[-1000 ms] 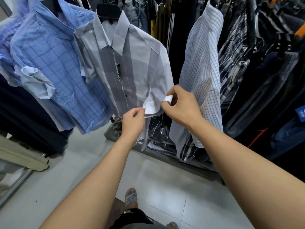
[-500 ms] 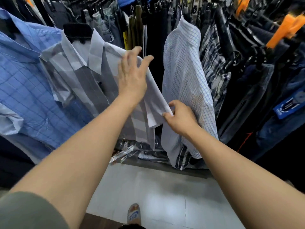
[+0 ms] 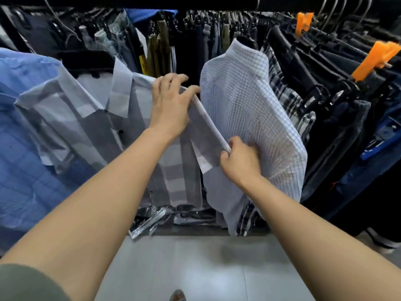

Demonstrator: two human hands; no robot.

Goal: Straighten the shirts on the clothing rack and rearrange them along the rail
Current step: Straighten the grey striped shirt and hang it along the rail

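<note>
A grey striped short-sleeved shirt (image 3: pixel 91 118) hangs on a black hanger in the middle of the view. My left hand (image 3: pixel 170 105) lies over its shoulder, fingers curled over the top of the sleeve. My right hand (image 3: pixel 239 161) pinches the white cuff at the sleeve's lower end, and the sleeve runs taut between both hands. To the right hangs a white checked shirt (image 3: pixel 251 118), touching my right hand. A blue checked shirt (image 3: pixel 23 137) hangs at the far left. The black rail (image 3: pixel 195 2) crosses the top.
Dark trousers and jeans on hangers with orange clips (image 3: pixel 377 59) crowd the right side. More dark garments hang behind the shirts. Plastic-wrapped packs (image 3: pixel 149 220) lie on the rack's base. Grey floor tiles (image 3: pixel 195 268) spread below my arms.
My left hand left the cuff and rose to the grey shirt's shoulder, where it now curls over the sleeve top. My right hand kept the cuff. The view tilted up towards the rail.
</note>
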